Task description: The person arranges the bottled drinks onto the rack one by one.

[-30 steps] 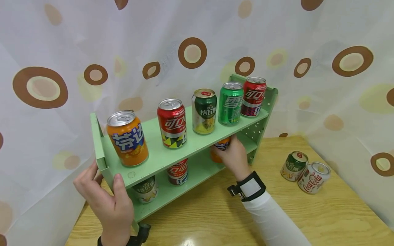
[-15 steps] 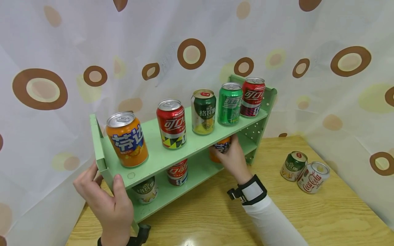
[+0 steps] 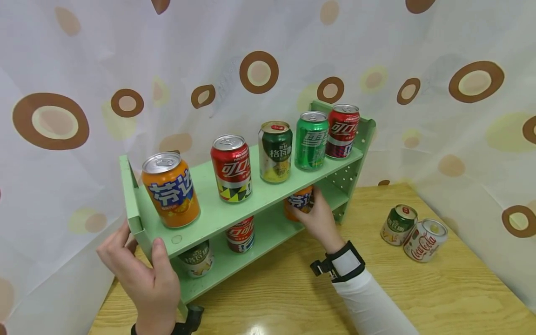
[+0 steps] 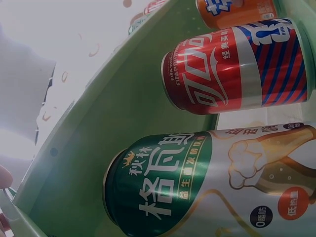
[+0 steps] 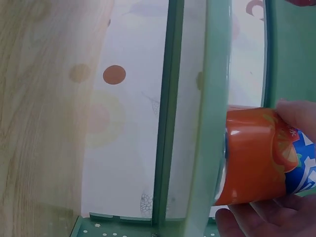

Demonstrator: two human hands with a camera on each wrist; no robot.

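Note:
A two-tier green shelf rack [image 3: 209, 223] stands on the table with several drink cans on it. My left hand [image 3: 144, 274] grips its left end panel, thumb in front and fingers behind. On the lower tier, my right hand [image 3: 321, 223] holds an orange soda can [image 5: 252, 153], thumb on one side and fingers on the other. That can stands upright, partly covered by the hand and the upper board. Left of it on the same tier are a red cola can [image 4: 237, 69] and a green-and-white can [image 4: 168, 182].
On the upper tier stand an orange can [image 3: 171, 195], a red can [image 3: 231, 170], a green-and-gold can [image 3: 275, 153], a green can [image 3: 311, 142] and another red can [image 3: 343, 132]. Right on the table [image 3: 377, 279] are a green-and-white can [image 3: 398, 225] and a white Coca-Cola can [image 3: 425, 242].
The right hand has shifted very slightly on the lower tier, and more of the orange can's label shows. The left hand keeps its grip on the end panel.

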